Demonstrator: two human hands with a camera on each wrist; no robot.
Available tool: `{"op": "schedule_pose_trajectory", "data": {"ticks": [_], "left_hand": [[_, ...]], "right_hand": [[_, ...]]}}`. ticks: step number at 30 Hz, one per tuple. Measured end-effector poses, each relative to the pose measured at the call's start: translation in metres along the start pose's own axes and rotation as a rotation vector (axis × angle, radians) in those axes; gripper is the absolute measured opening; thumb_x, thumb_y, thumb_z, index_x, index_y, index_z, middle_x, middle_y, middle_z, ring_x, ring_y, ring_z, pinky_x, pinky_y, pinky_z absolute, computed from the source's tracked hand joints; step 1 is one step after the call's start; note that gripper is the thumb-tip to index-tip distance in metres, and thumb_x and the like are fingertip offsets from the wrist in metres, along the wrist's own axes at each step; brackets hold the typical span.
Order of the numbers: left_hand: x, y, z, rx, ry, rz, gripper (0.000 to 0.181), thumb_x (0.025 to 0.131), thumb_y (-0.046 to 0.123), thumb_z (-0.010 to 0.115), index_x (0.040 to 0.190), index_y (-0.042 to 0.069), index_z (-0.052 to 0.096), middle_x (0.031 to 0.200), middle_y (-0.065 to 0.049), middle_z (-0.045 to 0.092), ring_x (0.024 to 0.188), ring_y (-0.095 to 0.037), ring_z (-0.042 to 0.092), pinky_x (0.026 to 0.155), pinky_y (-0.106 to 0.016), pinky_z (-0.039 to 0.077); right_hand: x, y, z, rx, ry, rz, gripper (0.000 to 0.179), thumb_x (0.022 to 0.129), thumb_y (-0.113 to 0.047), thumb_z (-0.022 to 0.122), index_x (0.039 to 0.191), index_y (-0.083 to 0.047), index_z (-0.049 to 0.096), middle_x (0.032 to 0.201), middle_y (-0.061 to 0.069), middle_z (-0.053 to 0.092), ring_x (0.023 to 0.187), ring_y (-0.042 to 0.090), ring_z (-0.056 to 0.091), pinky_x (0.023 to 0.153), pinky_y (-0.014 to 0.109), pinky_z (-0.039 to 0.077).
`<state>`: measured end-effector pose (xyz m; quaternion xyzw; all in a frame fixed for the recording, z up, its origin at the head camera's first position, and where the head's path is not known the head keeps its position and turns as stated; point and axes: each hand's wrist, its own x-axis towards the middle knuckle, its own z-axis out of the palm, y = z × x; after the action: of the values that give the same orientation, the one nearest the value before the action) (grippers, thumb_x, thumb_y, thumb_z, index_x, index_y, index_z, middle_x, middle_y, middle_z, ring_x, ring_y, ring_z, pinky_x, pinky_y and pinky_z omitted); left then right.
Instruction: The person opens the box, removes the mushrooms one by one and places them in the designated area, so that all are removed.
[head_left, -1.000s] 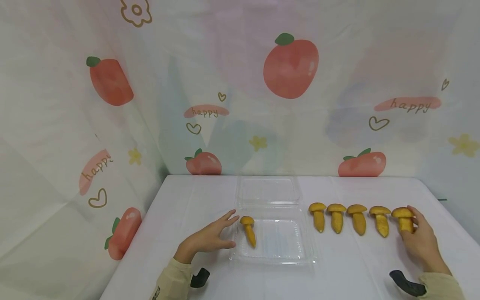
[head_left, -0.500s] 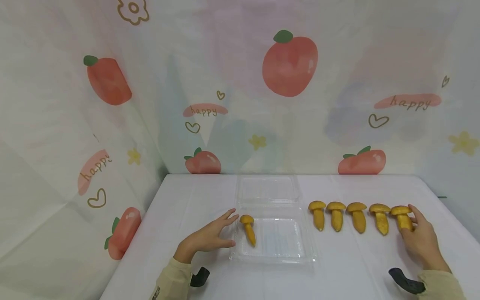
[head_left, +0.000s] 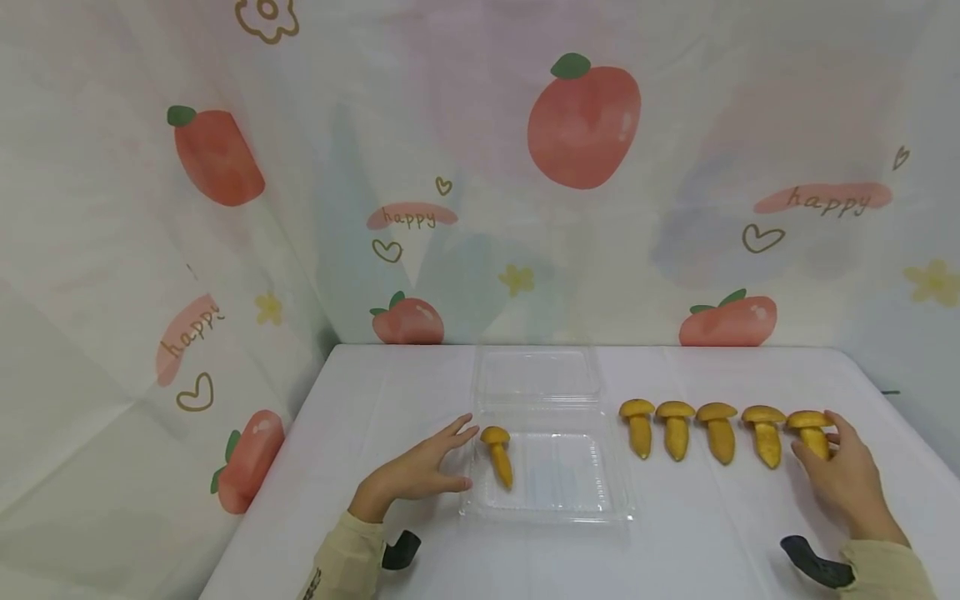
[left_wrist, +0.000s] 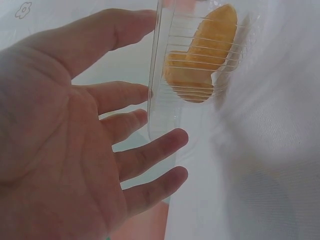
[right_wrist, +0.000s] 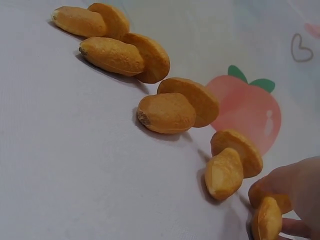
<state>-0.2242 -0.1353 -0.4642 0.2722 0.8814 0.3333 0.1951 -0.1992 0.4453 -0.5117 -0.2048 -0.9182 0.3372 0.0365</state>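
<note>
My left hand point(head_left: 420, 468) is at the left side of a clear plastic clamshell box point(head_left: 555, 512), fingers spread; in the left wrist view, fingertips meet its wall. One yellow mushroom point(head_left: 498, 457) lies inside near that side. My right hand point(head_left: 843, 475) stands around the rightmost mushroom point(head_left: 810, 429) of a row on the table, thumb left of its stem and fingers to its right, loosely spread. In the right wrist view, the thumb point(right_wrist: 305, 192) hides part of this mushroom's cap. Several other mushrooms point(head_left: 722, 433) lie left of it, caps away from me.
The box's raised or laid-back lid point(head_left: 536, 375) extends toward the back of the white-covered table point(head_left: 697, 533). A printed cloth point(head_left: 480, 250) with fruit patterns hangs behind and at the left. Dark straps point(head_left: 816, 564) show by both sleeves.
My right thumb has moved off the rightmost mushroom's stem and the fingers have spread slightly. The mushroom stays on the table. The left hand holds its place; the head view tilts slightly.
</note>
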Motion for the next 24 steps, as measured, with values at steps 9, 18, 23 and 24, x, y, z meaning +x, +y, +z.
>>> {"op": "schedule_pose_trajectory", "data": {"ticks": [9,18,23,24], "left_hand": [[0.000,0.002,0.001,0.001,0.000,0.004,0.078,0.095,0.022,0.071,0.160,0.011,0.030,0.172,-0.008,0.014,0.157,-0.034,0.020,0.122,-0.061,0.026],[0.000,0.001,0.000,-0.002,0.003,0.020,0.078,0.095,0.021,0.071,0.160,0.008,0.030,0.172,-0.010,0.013,0.157,-0.035,0.020,0.122,-0.061,0.026],[-0.001,0.001,0.000,0.002,0.004,0.017,0.078,0.095,0.022,0.071,0.159,0.007,0.030,0.172,-0.010,0.013,0.157,-0.036,0.021,0.122,-0.062,0.027],[-0.001,0.001,0.000,0.003,0.004,0.017,0.078,0.095,0.022,0.071,0.159,0.007,0.030,0.172,-0.011,0.013,0.157,-0.036,0.021,0.122,-0.062,0.027]], "right_hand": [[-0.004,-0.009,-0.008,-0.035,0.005,0.083,0.082,0.104,-0.034,0.046,0.158,0.006,0.000,0.153,0.047,0.014,0.136,0.066,0.021,0.107,0.078,0.030],[-0.014,-0.031,-0.017,-0.030,0.074,0.049,0.081,0.102,-0.035,0.045,0.158,0.007,0.005,0.156,0.045,0.011,0.138,0.067,0.014,0.108,0.079,0.026],[-0.018,-0.045,-0.018,-0.007,0.066,0.021,0.083,0.103,-0.037,0.047,0.159,0.005,0.004,0.156,0.045,0.012,0.140,0.067,0.012,0.107,0.079,0.024],[-0.018,-0.048,-0.018,-0.005,0.068,0.020,0.082,0.103,-0.035,0.047,0.159,0.005,0.003,0.155,0.045,0.012,0.140,0.066,0.012,0.107,0.079,0.025]]}}
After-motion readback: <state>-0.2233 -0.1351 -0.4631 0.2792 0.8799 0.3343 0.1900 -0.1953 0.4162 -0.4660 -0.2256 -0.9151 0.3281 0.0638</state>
